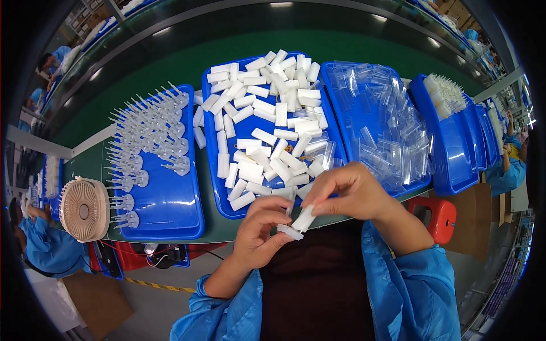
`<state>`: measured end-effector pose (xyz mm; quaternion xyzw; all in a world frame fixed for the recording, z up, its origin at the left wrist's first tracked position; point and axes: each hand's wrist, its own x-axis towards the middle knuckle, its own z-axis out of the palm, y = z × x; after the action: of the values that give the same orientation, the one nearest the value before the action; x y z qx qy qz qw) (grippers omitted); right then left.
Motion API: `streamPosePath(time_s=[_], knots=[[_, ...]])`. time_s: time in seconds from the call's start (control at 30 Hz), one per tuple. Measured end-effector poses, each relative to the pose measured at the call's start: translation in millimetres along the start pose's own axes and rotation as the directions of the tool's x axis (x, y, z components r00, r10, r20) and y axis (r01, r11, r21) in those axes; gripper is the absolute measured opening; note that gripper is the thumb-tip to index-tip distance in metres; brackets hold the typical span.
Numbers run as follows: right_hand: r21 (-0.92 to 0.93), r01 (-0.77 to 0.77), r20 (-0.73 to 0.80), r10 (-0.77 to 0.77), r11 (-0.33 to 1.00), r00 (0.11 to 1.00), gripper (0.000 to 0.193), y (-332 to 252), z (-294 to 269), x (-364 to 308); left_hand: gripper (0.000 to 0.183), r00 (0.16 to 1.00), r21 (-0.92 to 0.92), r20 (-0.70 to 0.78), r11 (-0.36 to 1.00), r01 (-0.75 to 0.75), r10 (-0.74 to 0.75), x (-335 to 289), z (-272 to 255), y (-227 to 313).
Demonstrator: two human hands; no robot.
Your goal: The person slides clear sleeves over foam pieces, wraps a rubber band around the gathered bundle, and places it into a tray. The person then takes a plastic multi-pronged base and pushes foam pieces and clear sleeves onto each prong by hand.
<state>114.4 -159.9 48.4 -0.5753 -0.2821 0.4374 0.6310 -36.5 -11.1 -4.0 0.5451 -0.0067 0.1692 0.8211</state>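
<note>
Just past the near edge of the bench, my two hands meet over one small assembly. In my left hand [260,232] is a translucent white plastic base [290,232], pinched between thumb and fingers, with a thin upright part beside them. My right hand [354,192] grips a white rectangular block [305,217] by its upper end. The block's lower end is at the base; whether it is seated there I cannot tell. Behind my hands a blue tray [209,196] holds many similar white blocks [264,136], lying loose and piled.
On the left, a blue tray [170,219] carries rows of pronged translucent plastic bases [153,128], with a round beige fan [84,209] beside it. To the right, another blue tray [341,122] holds clear plastic sleeves [398,145]. Stacked blue trays [455,153] and a red stool [441,219] stand farther right.
</note>
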Motion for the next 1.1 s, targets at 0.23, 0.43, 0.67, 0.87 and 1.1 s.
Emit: streamPosePath(time_s=[0.23, 0.43, 0.67, 0.87, 1.1], knots=[[-0.130, 0.163, 0.080, -0.153, 0.978, 0.985, 0.012, -2.5, 19.2, 2.8, 0.020, 0.987, -0.055, 0.152, 0.998, -0.040, 0.048, -8.2, -23.7, -0.9], [-0.794, 0.199, 0.067, -0.243, 0.574, 0.968, 0.023, -30.2, 4.2, 78.2, 0.023, 0.992, -0.025, 0.036, 0.993, -0.118, 0.119, -9.1, -30.8, 3.3], [-0.997, 0.057, 0.059, 0.037, 0.051, 0.998, 0.021, 0.3, 1.6, 146.0, 0.023, 0.988, 0.047, -0.101, 0.992, -0.116, 0.120, -13.7, -30.9, 1.8], [-0.986, 0.121, 0.120, -0.023, 0.113, 0.993, 0.021, -6.1, -1.8, 136.9, 0.017, 0.960, 0.396, -0.118, 0.899, -0.188, 0.253, -10.7, -32.1, 8.9], [-0.821, 0.415, 0.305, -0.314, 0.392, 0.899, 0.029, -28.0, -0.5, 83.4, 0.016, 0.958, 0.509, 0.037, 0.819, -0.263, 0.285, -2.0, -26.7, 8.3]])
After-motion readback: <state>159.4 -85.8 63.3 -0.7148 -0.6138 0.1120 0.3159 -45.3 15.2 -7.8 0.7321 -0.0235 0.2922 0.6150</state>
